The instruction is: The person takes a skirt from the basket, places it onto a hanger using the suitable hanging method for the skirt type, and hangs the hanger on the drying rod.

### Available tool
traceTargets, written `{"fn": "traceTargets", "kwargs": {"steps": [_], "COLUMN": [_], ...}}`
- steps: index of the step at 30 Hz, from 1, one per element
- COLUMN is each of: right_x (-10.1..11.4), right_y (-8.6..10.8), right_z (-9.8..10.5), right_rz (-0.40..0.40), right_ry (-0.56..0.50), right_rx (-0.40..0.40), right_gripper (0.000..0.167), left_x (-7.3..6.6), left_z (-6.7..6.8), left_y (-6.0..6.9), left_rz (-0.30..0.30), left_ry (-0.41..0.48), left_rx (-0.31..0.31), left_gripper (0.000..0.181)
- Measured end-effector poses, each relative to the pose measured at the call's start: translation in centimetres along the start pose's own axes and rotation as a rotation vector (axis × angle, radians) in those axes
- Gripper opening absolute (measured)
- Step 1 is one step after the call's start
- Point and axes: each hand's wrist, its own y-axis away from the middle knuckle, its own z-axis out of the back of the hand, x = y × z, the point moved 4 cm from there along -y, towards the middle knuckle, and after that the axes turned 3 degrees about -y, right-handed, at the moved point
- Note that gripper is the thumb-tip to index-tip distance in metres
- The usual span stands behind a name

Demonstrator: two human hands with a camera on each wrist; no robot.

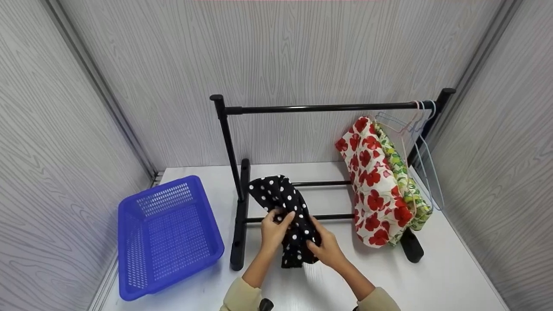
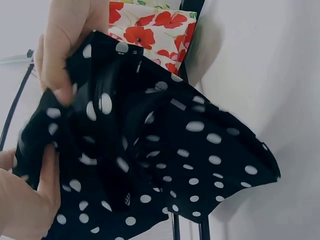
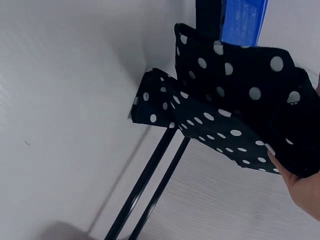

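A black cloth with white polka dots [image 1: 298, 203] hangs bunched between both hands in the head view, above the table in front of the rack. My left hand [image 1: 273, 231] pinches it near its middle, thumb laid over the fabric. Lower down on its right side, my right hand [image 1: 328, 249] grips the cloth's edge. In the left wrist view the cloth [image 2: 215, 160] spreads out with loose folds. The right wrist view shows the polka-dot cloth [image 3: 250, 92] draping away from the fingers; whether it is a garment, I cannot tell.
A black clothes rack [image 1: 302, 109] stands behind the hands. At its right end hang a red-flowered white cloth [image 1: 373, 194], a green-and-yellow patterned cloth [image 1: 417, 207] and thin wire hangers [image 1: 425, 155]. Left of the rack, a blue plastic basket [image 1: 214, 229] sits on the white table [image 1: 440, 268].
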Motion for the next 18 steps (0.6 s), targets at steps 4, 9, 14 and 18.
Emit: {"fn": "traceTargets", "kwargs": {"steps": [4,9,14,18], "right_x": [-0.4,0.9,0.1,-2.4], "right_y": [-0.3,-0.8,-1.3,-1.8], "right_z": [0.6,2.5,3.8,4.3], "right_rz": [-0.015,-0.051,-0.031,-0.013], "right_ry": [0.011,-0.036,-0.030,0.011], "right_rx": [-0.096,-0.186,-0.243,-0.286], "right_gripper": [0.056,0.045,0.034,0.025], "left_x": [-0.1,-0.4,-0.4,-0.4], "left_z": [0.5,2.0,3.8,5.1], "left_y": [-0.4,-0.6,-0.9,-1.2], "left_rz": [-0.015,-0.089,-0.126,-0.174], "left_ry": [0.050,-0.109,-0.259,-0.274], "left_rx": [0.007,-0.045,-0.103,-0.115], "left_gripper": [0.026,0.022,0.018,0.016]}}
